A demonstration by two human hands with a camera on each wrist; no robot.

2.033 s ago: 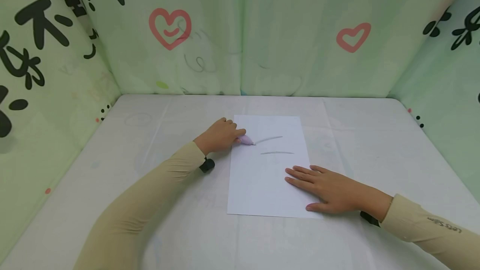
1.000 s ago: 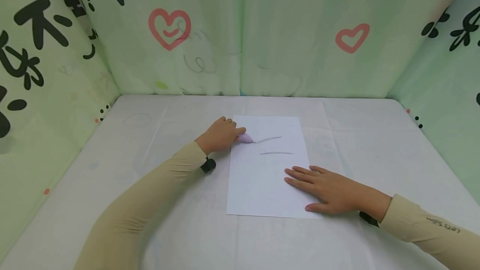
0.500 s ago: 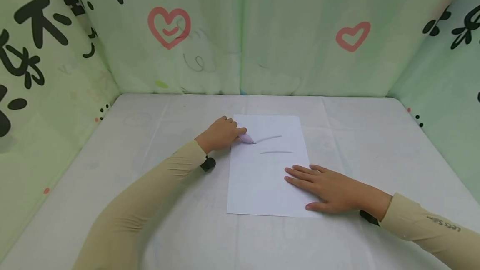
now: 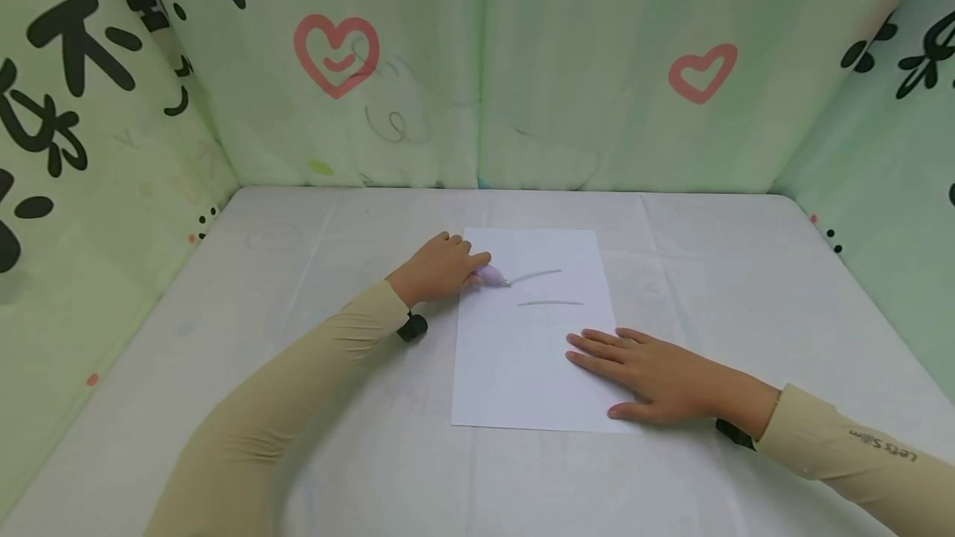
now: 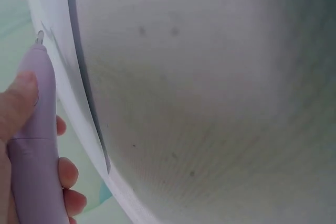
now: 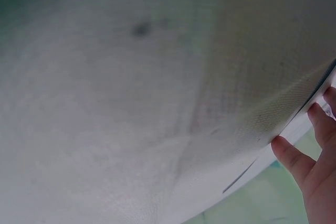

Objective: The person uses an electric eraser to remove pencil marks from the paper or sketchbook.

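A white sheet of paper (image 4: 522, 371) lies on the table (image 4: 298, 288), bearing two short grey strokes (image 4: 550, 302). My left hand (image 4: 438, 269) grips a lilac pen (image 4: 491, 276) at the sheet's upper left, its tip at the left end of the upper stroke. The left wrist view shows the lilac pen (image 5: 37, 145) with my thumb (image 5: 16, 103) on its barrel and the paper edge (image 5: 79, 108) beside it. Flat on the sheet's lower right corner lies my right hand (image 4: 652, 375), fingers straight. The right wrist view catches only fingertips (image 6: 294, 156) of that hand.
Pale green cloth walls (image 4: 477, 65) printed with red hearts and black characters close in the table on three sides. The table is covered with a white cloth. A dark band (image 4: 412, 327) sits at my left wrist.
The pen tip has barely shifted at the left end of the upper stroke. Both hands stay where they were.
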